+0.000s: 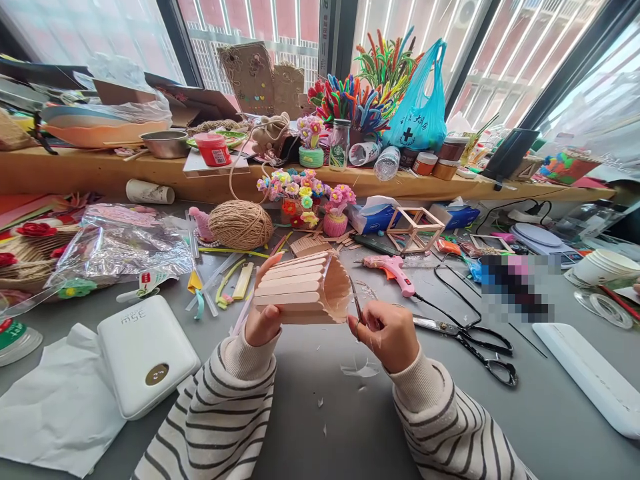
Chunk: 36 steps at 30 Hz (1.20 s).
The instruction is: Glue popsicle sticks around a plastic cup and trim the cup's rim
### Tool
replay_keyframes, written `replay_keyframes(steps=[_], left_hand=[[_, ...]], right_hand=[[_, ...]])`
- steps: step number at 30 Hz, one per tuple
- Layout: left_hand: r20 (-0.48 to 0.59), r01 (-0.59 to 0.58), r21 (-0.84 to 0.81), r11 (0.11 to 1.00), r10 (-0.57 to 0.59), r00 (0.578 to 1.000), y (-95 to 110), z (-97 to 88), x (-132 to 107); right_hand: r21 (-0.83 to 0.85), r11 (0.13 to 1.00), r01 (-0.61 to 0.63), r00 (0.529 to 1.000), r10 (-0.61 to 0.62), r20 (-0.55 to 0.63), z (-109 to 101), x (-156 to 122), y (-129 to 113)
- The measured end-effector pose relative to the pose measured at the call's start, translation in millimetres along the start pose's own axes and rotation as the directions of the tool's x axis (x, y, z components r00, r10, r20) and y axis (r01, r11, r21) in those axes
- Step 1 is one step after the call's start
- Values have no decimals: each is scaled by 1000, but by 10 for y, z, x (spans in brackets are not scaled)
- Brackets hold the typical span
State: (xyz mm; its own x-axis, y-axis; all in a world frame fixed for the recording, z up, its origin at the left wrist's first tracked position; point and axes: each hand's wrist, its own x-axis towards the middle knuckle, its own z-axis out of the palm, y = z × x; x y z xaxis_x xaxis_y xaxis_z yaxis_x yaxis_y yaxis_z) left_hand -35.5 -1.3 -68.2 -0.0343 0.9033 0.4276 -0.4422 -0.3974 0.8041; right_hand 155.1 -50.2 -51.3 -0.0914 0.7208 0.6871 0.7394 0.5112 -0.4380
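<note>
A cup covered with wooden craft sticks (293, 287) lies on its side in the air above the table, its open mouth facing right. My left hand (263, 320) is wrapped round its left end, the thumb below and fingers behind. Close to the mouth's rim, my right hand (387, 333) pinches a thin dark tool (356, 303) that looks like slim scissors or tweezers; its exact kind is unclear. Fine clear strands hang by the right fingers. A scrap of clear film (360, 368) rests on the table below.
Right of my hands lie a pink glue gun (393, 270) with its cord and large black-handled scissors (467, 337). A white power bank (147, 357) sits at left. Behind are a twine ball (241, 225), loose craft sticks (310, 245) and a wooden stick frame (417, 230).
</note>
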Motion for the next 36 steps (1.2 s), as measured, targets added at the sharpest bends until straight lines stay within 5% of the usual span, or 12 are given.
replay_keyframes(steps=[9, 17, 26, 36], left_hand=[[48, -85, 22, 996, 84, 995, -70, -110, 10], [147, -98, 111, 989, 81, 986, -62, -157, 18], [77, -5, 27, 1000, 3, 997, -83, -136, 22], [82, 168, 24, 986, -169, 982, 5, -63, 23]], right_hand=[[64, 994, -88, 993, 83, 81, 8, -13, -28], [-14, 1000, -10, 998, 11, 59, 2, -6, 11], [-81, 992, 98, 995, -96, 25, -8, -14, 60], [-19, 1000, -1, 988, 4, 154, -56, -8, 68]])
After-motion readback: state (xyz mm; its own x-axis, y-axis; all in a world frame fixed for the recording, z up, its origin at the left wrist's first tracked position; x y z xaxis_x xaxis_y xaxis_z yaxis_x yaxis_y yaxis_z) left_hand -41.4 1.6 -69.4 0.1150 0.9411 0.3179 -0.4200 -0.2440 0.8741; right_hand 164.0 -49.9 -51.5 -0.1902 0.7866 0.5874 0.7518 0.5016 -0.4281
